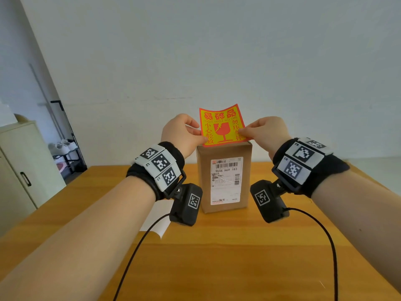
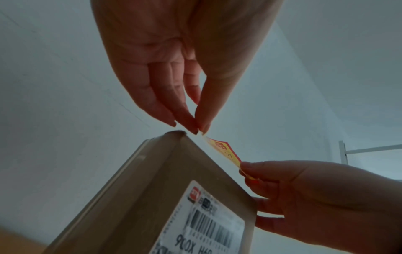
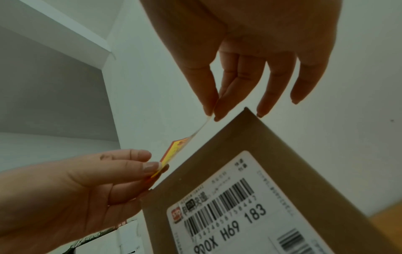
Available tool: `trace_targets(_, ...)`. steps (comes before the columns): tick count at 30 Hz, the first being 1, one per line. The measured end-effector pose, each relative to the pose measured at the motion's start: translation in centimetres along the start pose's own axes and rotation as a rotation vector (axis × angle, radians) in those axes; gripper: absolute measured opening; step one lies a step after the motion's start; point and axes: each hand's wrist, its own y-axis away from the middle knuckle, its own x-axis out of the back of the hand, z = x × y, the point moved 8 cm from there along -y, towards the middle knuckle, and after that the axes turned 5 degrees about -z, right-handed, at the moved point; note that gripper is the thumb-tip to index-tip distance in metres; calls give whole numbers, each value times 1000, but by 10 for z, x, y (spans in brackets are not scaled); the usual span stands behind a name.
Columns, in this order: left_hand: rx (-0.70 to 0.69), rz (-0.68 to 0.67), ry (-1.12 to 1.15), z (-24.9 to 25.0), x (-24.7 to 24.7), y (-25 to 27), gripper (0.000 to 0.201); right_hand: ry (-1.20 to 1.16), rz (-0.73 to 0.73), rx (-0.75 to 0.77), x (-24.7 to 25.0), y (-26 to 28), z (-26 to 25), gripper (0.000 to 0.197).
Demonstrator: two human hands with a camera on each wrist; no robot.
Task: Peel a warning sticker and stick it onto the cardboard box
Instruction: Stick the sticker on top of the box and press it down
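Observation:
A yellow and red warning sticker (image 1: pixel 221 125) with a broken-glass symbol hangs upright just above the top of the cardboard box (image 1: pixel 223 179), which stands on the wooden table (image 1: pixel 217 257). My left hand (image 1: pixel 184 133) pinches the sticker's lower left edge, my right hand (image 1: pixel 260 131) pinches its lower right edge. In the left wrist view the left hand (image 2: pixel 199 130) holds the sticker (image 2: pixel 226 151) above the box (image 2: pixel 174 189) corner, with the right hand (image 2: pixel 245 169) on its other end. The right wrist view shows the right hand (image 3: pixel 212 115), the sticker (image 3: pixel 176 149), the left hand (image 3: pixel 156 167) and the box (image 3: pixel 272 146).
The box carries a white shipping label (image 1: pixel 225 181) on its front. A white sheet (image 1: pixel 156 216) lies on the table left of the box, under my left wrist. A cabinet (image 1: pixel 19 161) and a dark rack (image 1: pixel 67 153) stand at the left beyond the table.

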Motion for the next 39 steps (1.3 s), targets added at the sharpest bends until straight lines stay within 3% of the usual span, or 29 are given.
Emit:
trace_targets(17,-39,-25,-170,4,-9,6,20,183,30,53,1,0,1,26)
trace_targets(39,-19,-49,-193,1,-13,7,34,344,14,95,-5,-7,-3,28)
